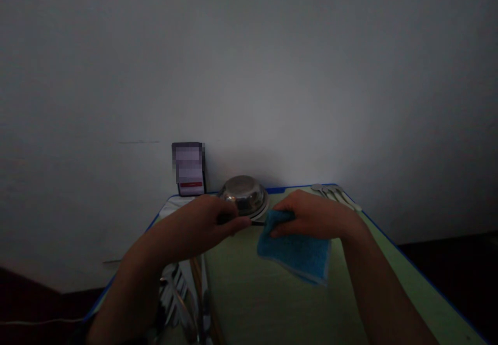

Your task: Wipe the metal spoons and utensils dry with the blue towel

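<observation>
My left hand [206, 220] is closed around the dark handle of a thin utensil [257, 223] held over the table. My right hand [311, 215] grips a blue cloth [298, 254], with the cloth wrapped over the utensil's other end, so that end is hidden. Both hands meet above the light green mat [249, 293]. An upturned steel bowl [244, 194] sits just behind the hands.
Several spoons [334, 194] lie at the far right corner of the blue-edged table [389, 236]. More cutlery [179, 298] lies at the near left under my left arm. A phone [189, 169] leans against the white wall at the back.
</observation>
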Motion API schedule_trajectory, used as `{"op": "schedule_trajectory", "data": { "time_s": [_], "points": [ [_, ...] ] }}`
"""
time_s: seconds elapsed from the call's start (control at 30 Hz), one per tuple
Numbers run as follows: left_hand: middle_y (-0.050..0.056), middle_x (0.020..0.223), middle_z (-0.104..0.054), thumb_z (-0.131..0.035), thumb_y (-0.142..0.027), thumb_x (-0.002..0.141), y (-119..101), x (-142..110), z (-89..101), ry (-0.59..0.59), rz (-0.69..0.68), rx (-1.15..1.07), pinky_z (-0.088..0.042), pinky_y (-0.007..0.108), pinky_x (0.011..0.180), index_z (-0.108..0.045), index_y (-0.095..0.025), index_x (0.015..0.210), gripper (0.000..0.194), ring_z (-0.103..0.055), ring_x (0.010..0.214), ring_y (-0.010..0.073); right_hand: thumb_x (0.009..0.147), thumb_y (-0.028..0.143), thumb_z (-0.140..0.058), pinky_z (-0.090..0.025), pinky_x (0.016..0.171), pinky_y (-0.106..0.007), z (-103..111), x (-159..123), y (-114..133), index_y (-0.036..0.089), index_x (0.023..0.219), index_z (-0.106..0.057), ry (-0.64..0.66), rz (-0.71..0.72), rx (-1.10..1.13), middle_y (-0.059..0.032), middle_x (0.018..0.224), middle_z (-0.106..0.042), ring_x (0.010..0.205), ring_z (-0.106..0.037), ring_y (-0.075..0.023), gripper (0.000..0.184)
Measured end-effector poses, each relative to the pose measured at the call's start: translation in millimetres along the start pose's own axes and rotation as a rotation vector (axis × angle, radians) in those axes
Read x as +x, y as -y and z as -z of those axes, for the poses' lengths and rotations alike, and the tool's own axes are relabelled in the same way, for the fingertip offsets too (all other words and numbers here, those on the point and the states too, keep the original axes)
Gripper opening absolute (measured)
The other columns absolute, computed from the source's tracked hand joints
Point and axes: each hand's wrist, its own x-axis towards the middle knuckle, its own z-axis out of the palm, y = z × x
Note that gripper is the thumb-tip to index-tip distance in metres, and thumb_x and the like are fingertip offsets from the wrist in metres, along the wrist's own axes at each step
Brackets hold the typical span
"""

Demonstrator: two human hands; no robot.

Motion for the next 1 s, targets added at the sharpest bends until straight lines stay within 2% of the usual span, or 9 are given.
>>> {"op": "schedule_trajectory", "data": {
  "time_s": [1.0],
  "points": [
    [-0.002,0.055,-0.049,-0.033,-0.052,0.084,-0.4,0.1,0.3,0.008,-0.011,0.005,-0.024,0.020,0.044,-0.060,-0.015,0.069,0.048,-0.042,0.049,0.0092,0.075,0.037,-0.055,-0.034,0.049,-0.018,0.9,-1.2,1.8,0.017,0.077,-0.065,0.018,0.001,0.011,0.0012,0.065,-0.061,0.057,-0.054,-0.0094,0.022]
  ]
}}
